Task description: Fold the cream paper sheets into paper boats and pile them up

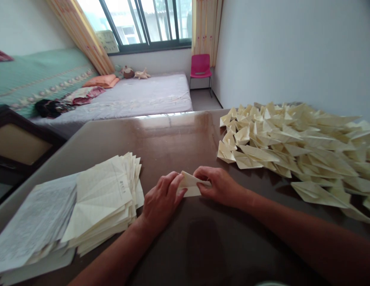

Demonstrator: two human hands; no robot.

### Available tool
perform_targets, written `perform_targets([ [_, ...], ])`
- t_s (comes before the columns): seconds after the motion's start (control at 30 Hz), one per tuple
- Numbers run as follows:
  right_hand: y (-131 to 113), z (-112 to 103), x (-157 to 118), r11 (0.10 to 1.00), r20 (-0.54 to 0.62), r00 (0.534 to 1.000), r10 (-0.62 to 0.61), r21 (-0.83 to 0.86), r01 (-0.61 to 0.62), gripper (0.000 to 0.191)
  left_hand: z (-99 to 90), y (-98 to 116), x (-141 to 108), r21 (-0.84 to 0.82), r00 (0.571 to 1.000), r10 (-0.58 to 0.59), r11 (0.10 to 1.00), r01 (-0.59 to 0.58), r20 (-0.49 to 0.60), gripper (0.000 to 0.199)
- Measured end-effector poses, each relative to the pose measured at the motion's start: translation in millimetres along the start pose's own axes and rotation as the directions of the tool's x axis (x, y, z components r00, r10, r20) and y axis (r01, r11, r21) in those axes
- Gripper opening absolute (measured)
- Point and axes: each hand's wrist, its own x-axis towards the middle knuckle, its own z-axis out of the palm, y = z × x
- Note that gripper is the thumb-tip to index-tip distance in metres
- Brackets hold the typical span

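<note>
A small cream sheet of paper (190, 191), partly folded, is between my two hands at the middle of the brown table (173, 139). My left hand (163, 196) grips its left side, with thumb and fingers closed on the edge. On the right side, my right hand (217, 184) pinches a folded flap between thumb and bent fingers. The fingers cover both ends of the paper. To the left lies a stack of creased cream sheets (101, 190). A large heap of folded paper boats (292, 139) spreads over the table's right side.
Printed grey-white papers (38, 218) lie at the far left, touching the cream stack. A dark wooden chair (24, 147) stands by the table's left edge. Beyond the table are a bed (155, 93) and a pink chair (200, 67). A white wall (292, 51) runs along the right.
</note>
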Motion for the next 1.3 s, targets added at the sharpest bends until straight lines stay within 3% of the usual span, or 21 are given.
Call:
perform_targets([
  [0.13, -10, 0, -4, 0.983, -0.025, 0.983, -0.183, -0.025, 0.182, 0.015, -5.7, 0, 2, -0.105, 0.994, -0.011, 0.995, 0.0, -0.106, 0.047],
  [0.23, -12, 1, -4, 0.969, -0.084, 0.966, -0.243, 0.015, 0.245, 0.013, -6.0, 1, 3, -0.287, 0.997, -0.045, 0.957, 0.026, -0.06, 0.025],
  [0.3, -11, 2, -2, 0.975, -0.182, 0.966, -0.185, 0.092, 0.204, 0.011, -4.9, 2, 3, -0.435, 0.994, -0.111, 0.895, 0.1, 0.001, 0.01],
  [0.4, -6, 7, 1, 0.957, -0.22, 0.975, -0.024, 0.276, 0.086, 0.012, -3.4, 5, 5, -0.615, 0.95, -0.287, 0.73, 0.298, 0.119, 0.006],
  [0.5, 1, 16, 3, 0.871, -0.103, 0.992, 0.071, 0.491, -0.012, 0.024, -0.2, 11, 7, -0.741, 0.859, -0.427, 0.472, 0.478, 0.282, 0.013],
  [0.57, 6, 22, 3, 0.812, -0.035, 0.996, 0.082, 0.582, -0.046, 0.029, 4.7, 12, 8, -0.793, 0.812, -0.445, 0.296, 0.532, 0.378, 0.019],
  [0.63, 10, 24, 4, 0.813, -0.013, 0.997, 0.072, 0.579, -0.051, 0.027, 11.3, 11, 7, -0.81, 0.798, -0.42, 0.208, 0.548, 0.432, 0.023],
  [0.7, 15, 22, 5, 0.881, -0.063, 0.997, 0.05, 0.473, -0.014, 0.024, 16.9, 6, 7, -0.782, 0.801, -0.407, 0.264, 0.564, 0.44, 0.025],
  [0.73, 17, 18, 5, 0.928, -0.117, 0.993, 0.022, 0.373, 0.023, 0.023, 18.5, 2, 6, -0.756, 0.809, -0.423, 0.339, 0.56, 0.409, 0.027],
  [0.8, 21, 10, 5, 0.991, -0.238, 0.967, -0.094, 0.074, 0.115, 0.02, 18.5, -6, 6, -0.687, 0.855, -0.457, 0.539, 0.487, 0.248, 0.034],
  [0.9, 23, -1, 4, 0.889, -0.254, 0.908, -0.333, -0.405, 0.213, 0.017, 12.9, -15, 7, -0.48, 0.946, -0.323, 0.835, 0.268, -0.034, 0.034],
  [0.97, 23, -5, 3, 0.77, -0.142, 0.891, -0.431, -0.573, 0.281, 0.016, 9.0, -18, 8, -0.324, 0.988, -0.141, 0.939, 0.113, -0.062, 0.025],
  [1.03, 23, -5, 2, 0.7, -0.012, 0.894, -0.448, -0.626, 0.342, 0.015, 7.1, -19, 7, -0.233, 1.0, 0.021, 0.972, -0.017, 0.016, 0.015],
  [1.1, 25, -6, 3, 0.695, 0.099, 0.909, -0.406, -0.613, 0.377, 0.016, 6.7, -17, 5, -0.204, 0.984, 0.124, 0.974, -0.096, 0.126, 0.014],
  [1.2, 33, -12, 5, 0.786, 0.206, 0.922, -0.329, -0.481, 0.388, 0.017, 6.0, -16, 3, -0.204, 0.956, 0.165, 0.972, -0.116, 0.243, 0.02],
  [1.3, 42, -25, 8, 0.911, 0.227, 0.939, -0.259, -0.266, 0.316, 0.021, 3.9, -15, 4, -0.222, 0.94, 0.109, 0.974, -0.037, 0.322, 0.024],
])
